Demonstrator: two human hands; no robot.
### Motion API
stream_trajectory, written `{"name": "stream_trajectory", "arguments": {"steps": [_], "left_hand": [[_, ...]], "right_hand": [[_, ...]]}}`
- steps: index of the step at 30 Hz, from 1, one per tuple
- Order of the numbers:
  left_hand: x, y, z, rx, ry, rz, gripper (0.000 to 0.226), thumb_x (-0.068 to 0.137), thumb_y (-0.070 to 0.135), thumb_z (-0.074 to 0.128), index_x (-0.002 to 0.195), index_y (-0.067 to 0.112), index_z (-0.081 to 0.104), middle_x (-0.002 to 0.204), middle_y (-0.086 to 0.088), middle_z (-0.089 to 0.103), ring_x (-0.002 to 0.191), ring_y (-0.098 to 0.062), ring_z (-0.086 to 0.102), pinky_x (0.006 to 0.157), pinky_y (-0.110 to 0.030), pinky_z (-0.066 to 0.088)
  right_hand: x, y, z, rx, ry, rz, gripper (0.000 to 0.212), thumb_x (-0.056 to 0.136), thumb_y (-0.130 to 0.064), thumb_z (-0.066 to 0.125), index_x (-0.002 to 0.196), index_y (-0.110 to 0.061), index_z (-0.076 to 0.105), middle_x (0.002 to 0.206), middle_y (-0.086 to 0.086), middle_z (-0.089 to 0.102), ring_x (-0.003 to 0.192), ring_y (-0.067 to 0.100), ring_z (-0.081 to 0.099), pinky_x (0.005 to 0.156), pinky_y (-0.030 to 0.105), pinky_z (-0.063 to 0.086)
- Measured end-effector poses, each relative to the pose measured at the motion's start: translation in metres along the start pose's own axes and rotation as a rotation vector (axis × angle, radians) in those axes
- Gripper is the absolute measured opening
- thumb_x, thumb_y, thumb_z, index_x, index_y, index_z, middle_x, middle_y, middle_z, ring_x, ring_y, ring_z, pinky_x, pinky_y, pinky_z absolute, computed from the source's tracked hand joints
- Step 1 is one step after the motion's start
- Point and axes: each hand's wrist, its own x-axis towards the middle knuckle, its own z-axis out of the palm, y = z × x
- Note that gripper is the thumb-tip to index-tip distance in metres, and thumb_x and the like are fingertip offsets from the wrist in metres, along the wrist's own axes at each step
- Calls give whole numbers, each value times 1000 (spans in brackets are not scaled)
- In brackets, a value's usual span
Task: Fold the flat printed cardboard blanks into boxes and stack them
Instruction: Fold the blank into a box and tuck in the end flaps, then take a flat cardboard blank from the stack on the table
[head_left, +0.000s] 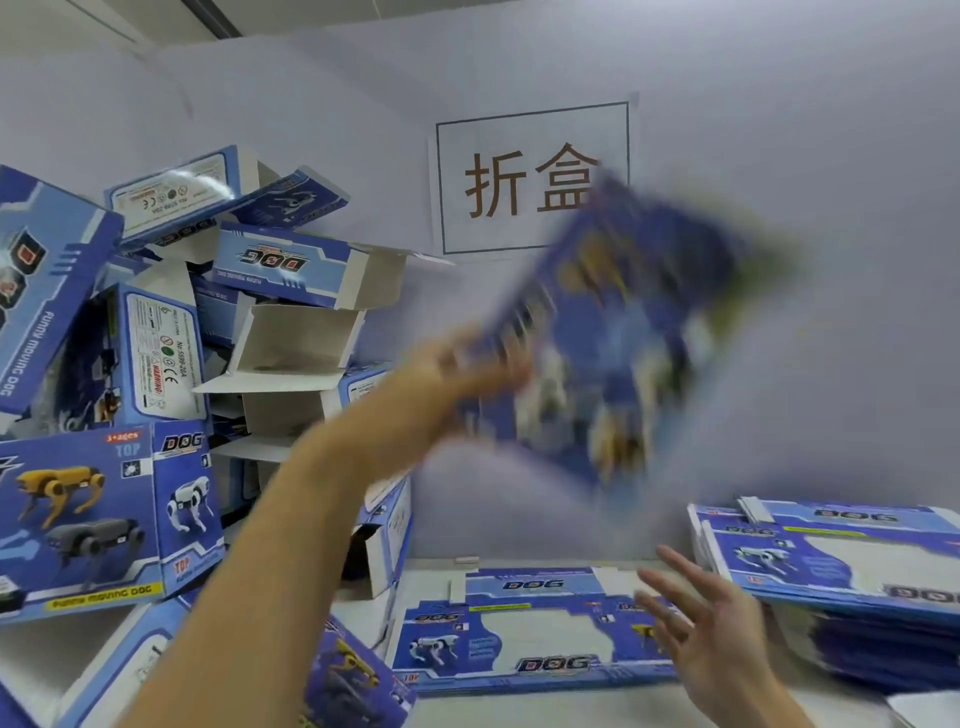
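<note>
A blue printed box (618, 338), heavily blurred by motion, is up in the air at centre right. My left hand (467, 364) is raised and holds its lower left edge. My right hand (696, 618) hovers low at the right with fingers spread, holding nothing, above a flat blank (530, 634) lying on the table. A thick stack of flat blanks (841, 571) lies at the right. Folded blue boxes (98, 509) are piled high at the left, some with open white flaps (296, 343).
A grey partition wall stands behind the table with a paper sign (530, 176) bearing two characters. Another folded box (353, 675) lies on its side by my left forearm. The pale table surface (545, 712) shows in front of the flat blank.
</note>
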Motion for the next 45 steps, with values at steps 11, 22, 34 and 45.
{"name": "stream_trajectory", "arguments": {"steps": [11,22,34,45], "left_hand": [[50,-79,24,356,447,-198,56,90,31,71,139,12,53,138,-6,60,115,-13,59,99,-24,46],[-43,-212,96,891,-184,-842,59,95,51,58,147,28,43,154,-7,37,141,-28,35,115,-44,30],[-43,-204,91,1020,-128,-644,32,100,45,53,125,28,66,127,-1,63,118,-25,56,98,-41,44],[-33,-169,90,936,586,-18,45,105,45,23,123,28,61,78,11,63,67,-6,59,57,-7,38]], "right_hand": [[4,10,-1,-382,58,-59,25,97,-8,48,99,-12,73,79,14,76,67,31,68,53,27,46],[21,32,-5,-759,66,-215,26,99,-4,51,95,-13,75,84,7,76,84,24,69,57,27,48],[5,22,8,-803,244,-638,30,94,2,55,87,-24,67,78,0,66,73,21,60,56,30,48],[-23,-1,75,-391,-439,-184,42,87,-54,59,123,-34,59,112,-6,72,99,19,70,73,36,58]]}}
